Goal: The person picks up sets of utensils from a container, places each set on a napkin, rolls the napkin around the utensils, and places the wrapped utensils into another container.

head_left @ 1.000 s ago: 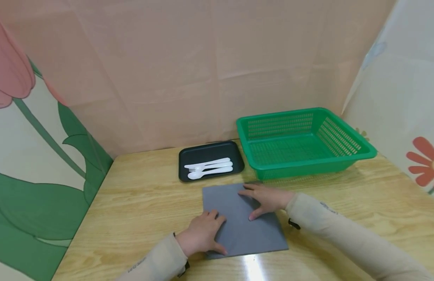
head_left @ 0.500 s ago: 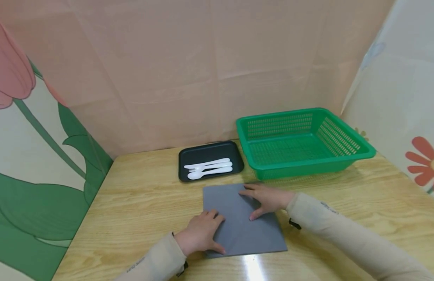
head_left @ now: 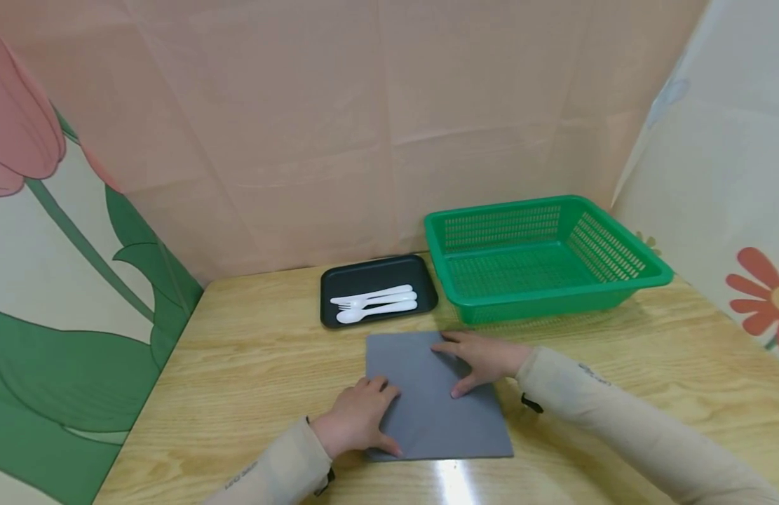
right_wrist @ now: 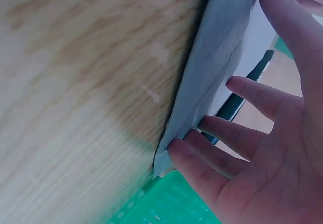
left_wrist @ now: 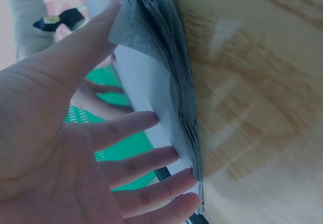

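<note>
A folded grey cloth (head_left: 427,414) lies flat on the wooden table, in the middle of the head view. Its edge in the left wrist view shows several thin layers, one lifted a little near the thumb. My left hand (head_left: 357,417) rests on the cloth's near left side, fingers spread. Toward the far right corner, my right hand (head_left: 484,359) lies on it with fingers and thumb apart. In the right wrist view the fingertips (right_wrist: 237,85) touch the cloth (right_wrist: 217,57) along its side. Neither hand grips it.
Beyond the cloth stands a black tray (head_left: 357,277) holding a white knife (head_left: 379,292), fork (head_left: 389,299) and spoon (head_left: 383,309). A green perforated basket (head_left: 553,301) sits beside it at the back right. A pink sheet (head_left: 269,140) hangs behind the table.
The hands have drifted very slightly apart, the left one a little to the left and the right one a little to the right. The cloth stays flat beneath them.
</note>
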{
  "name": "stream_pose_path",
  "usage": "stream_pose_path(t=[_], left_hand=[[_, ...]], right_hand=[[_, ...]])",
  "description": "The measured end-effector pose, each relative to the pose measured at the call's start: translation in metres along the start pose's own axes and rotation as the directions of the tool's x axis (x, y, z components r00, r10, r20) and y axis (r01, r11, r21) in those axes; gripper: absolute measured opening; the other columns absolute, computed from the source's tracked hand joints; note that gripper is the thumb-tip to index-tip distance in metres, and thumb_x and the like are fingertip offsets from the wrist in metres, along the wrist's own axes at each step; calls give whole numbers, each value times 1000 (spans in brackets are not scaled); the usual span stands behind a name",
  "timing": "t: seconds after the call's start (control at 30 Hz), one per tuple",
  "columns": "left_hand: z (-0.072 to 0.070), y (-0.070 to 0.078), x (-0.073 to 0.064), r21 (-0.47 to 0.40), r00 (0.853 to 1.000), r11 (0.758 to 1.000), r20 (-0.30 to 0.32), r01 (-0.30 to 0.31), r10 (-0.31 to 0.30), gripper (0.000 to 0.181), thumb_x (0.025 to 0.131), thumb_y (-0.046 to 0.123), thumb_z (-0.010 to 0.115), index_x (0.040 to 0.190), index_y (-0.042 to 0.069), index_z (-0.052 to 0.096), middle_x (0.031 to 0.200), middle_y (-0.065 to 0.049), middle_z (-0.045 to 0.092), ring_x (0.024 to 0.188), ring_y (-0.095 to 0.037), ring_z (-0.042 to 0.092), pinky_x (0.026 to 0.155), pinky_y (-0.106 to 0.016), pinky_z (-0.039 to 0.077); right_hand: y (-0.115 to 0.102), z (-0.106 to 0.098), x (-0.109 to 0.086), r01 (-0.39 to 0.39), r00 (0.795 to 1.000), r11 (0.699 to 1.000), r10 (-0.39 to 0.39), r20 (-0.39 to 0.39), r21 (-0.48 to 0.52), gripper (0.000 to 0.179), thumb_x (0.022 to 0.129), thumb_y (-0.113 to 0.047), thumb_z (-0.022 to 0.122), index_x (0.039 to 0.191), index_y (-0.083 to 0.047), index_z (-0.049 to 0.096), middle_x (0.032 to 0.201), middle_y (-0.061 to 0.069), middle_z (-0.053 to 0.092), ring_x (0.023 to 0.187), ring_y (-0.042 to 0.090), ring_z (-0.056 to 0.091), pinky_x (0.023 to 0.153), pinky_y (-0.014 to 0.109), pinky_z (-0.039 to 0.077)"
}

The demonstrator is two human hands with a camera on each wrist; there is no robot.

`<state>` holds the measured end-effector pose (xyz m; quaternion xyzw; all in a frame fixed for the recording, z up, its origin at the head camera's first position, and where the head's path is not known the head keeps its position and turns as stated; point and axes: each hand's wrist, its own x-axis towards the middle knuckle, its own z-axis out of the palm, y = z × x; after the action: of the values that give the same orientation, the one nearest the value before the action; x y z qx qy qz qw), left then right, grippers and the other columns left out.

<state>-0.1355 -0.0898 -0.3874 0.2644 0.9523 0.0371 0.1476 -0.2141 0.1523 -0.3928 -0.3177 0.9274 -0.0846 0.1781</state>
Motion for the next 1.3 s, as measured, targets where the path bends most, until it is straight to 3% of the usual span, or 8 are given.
stream_pose_path(t=[0.63, 1.3], left_hand=[[0, -5, -2, -2, 1000, 1000, -24, 13, -13, 86, 60, 57, 78, 129, 13, 52, 128, -12, 50, 109, -29, 53, 81, -42, 49], [0, -8, -1, 8, 998, 1000, -50, 25, -25, 88, 57, 58, 80, 128, 11, 53, 125, -13, 51, 105, -29, 53, 80, -41, 49]], right_hand=[[4, 1, -5, 70, 996, 997, -72, -44, -25, 82, 72, -46, 76, 137, -6, 45, 144, 28, 35, 129, 44, 39, 104, 54, 36], [4, 1, -8, 23, 999, 1000, -24, -31, -18, 84, 71, -47, 76, 137, -7, 44, 144, 26, 35, 129, 43, 39, 104, 54, 35]])
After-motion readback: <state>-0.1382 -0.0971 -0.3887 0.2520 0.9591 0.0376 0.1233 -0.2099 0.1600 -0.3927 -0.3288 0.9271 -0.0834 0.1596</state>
